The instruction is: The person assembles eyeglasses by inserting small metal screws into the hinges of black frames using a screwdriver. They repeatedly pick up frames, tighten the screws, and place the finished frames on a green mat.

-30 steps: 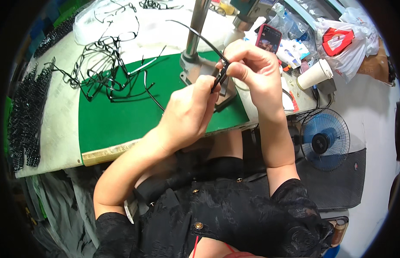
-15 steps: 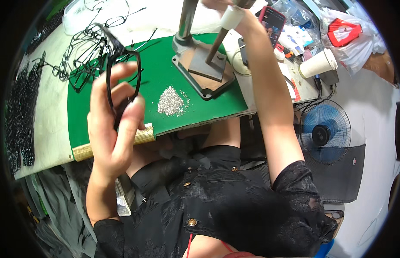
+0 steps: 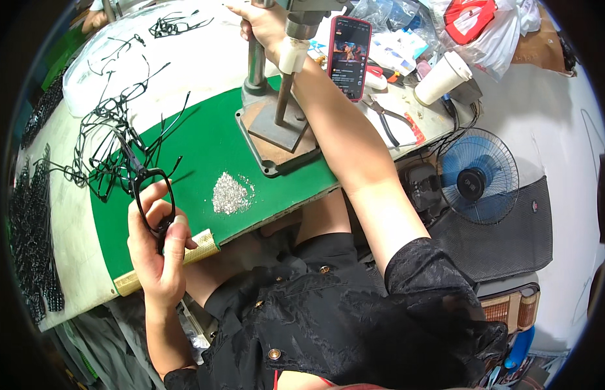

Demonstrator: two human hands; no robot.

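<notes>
A black eyeglass frame point(image 3: 141, 198) is in my left hand point(image 3: 156, 250), its lower rim held between thumb and fingers above the green mat point(image 3: 185, 153). My right hand point(image 3: 267, 29) is stretched far forward, beside the steel post of a bench press point(image 3: 255, 71). One of its fingers points left and another is bent; I see nothing held there, though the post partly covers the hand. The press has a white-wrapped rod point(image 3: 284, 97) over a square metal plate point(image 3: 276, 133). A heap of small silvery bits point(image 3: 231, 195) lies on the mat between my hands.
Tangled black eyeglass frames point(image 3: 110, 143) lie at the left, beside bundled dark strands point(image 3: 32, 234). A phone point(image 3: 349, 58), pliers point(image 3: 387, 120) and a white cup point(image 3: 443, 78) stand or lie at the right. A fan point(image 3: 475, 179) is below the table edge. Another person's hand point(image 3: 93, 21) shows far left.
My right hand has moved left, from beyond the press rod to beside the post. The view has shifted. My left hand still grips the eyeglass frame, now lower in the picture.
</notes>
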